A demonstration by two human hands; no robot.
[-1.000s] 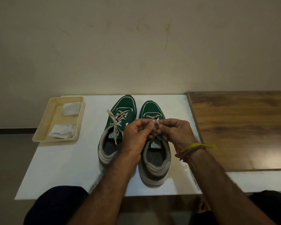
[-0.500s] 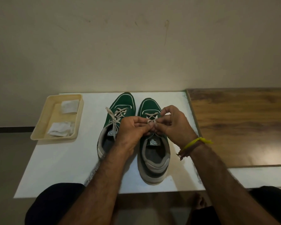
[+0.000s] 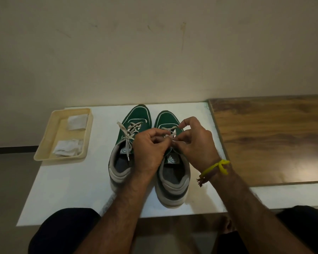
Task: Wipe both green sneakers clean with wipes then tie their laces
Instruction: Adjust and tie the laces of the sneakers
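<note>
Two green sneakers with grey heels stand side by side on the white board (image 3: 72,182), toes pointing away from me. The left sneaker (image 3: 136,118) has its cream laces (image 3: 126,133) tied in a bow, with one end hanging into the shoe. Above the tongue of the right sneaker (image 3: 166,118), my left hand (image 3: 149,149) and my right hand (image 3: 196,142) meet, each pinching a strand of that shoe's cream lace (image 3: 170,133). The knot itself is hidden by my fingers. A yellow thread band circles my right wrist.
A cream plastic tray (image 3: 44,153) sits at the board's left edge with two crumpled white wipes (image 3: 67,147) inside. A wooden tabletop (image 3: 270,140) adjoins on the right. A plain wall stands close behind. My dark-clothed knees are below the board's near edge.
Both hands have shifted slightly towards the toe of the right sneaker, and my right fingers have lifted while working the lace. The left sneaker and the tray have not moved.
</note>
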